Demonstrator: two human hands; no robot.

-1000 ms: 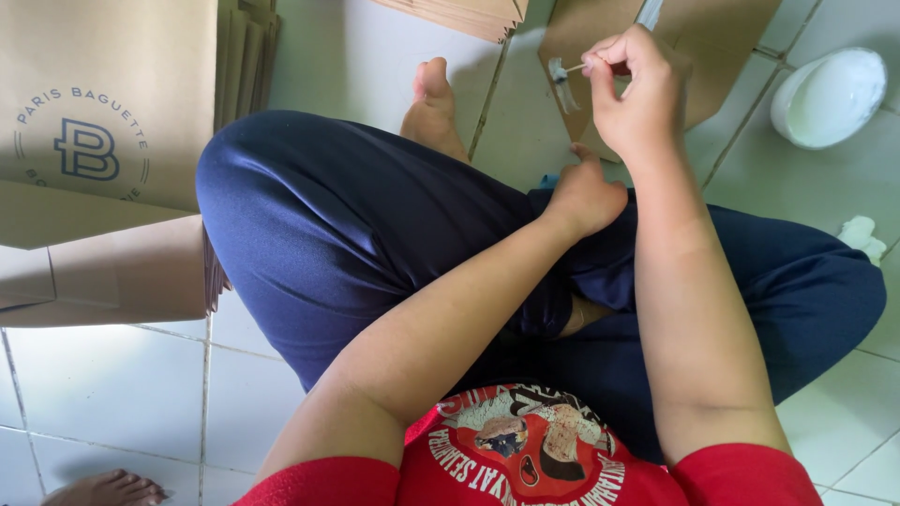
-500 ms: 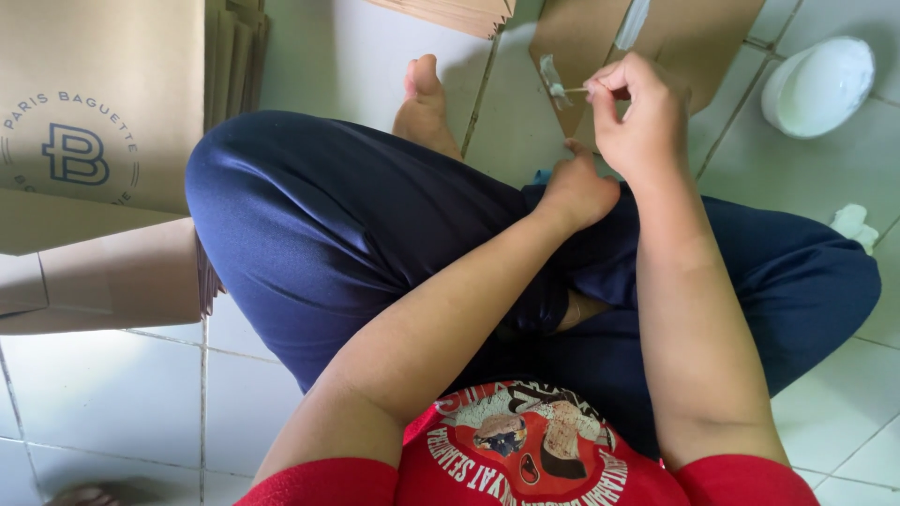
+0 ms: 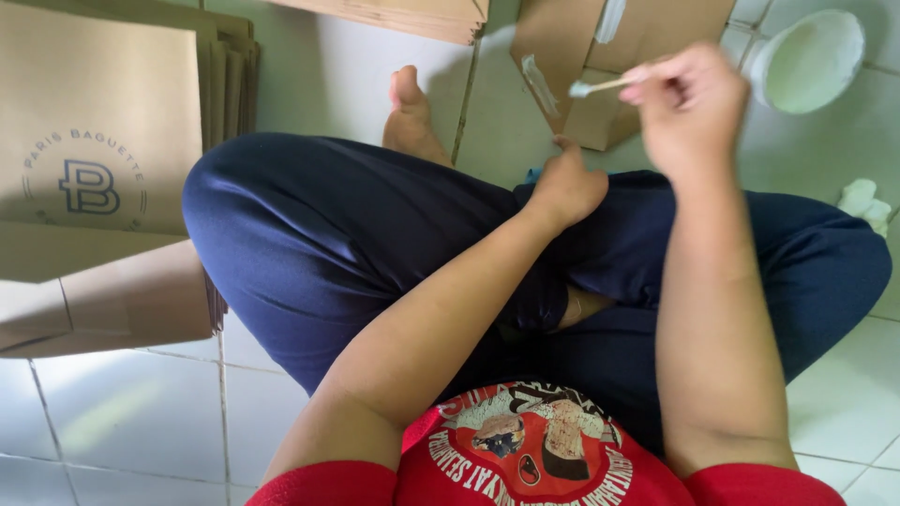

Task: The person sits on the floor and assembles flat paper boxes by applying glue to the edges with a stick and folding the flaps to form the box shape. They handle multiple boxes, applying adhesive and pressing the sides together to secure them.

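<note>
Glue could drip onto the dark trousers (image 3: 375, 234); right hand (image 3: 689, 108) pinches a loaded stick (image 3: 600, 86) above the brown paper bag (image 3: 600, 56); left hand (image 3: 567, 187) rests loosely curled, empty, on the knee.

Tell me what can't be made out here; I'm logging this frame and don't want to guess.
Head view only:
- Right hand: motion-blurred; grip on the stick unclear.
- Stick's white tip: too small to identify.
- Left hand: fingers curled away; contents hidden.
- White bowl: cut by the top edge.
- Brown paper sheet: partly cropped, partly behind the right hand.
</note>
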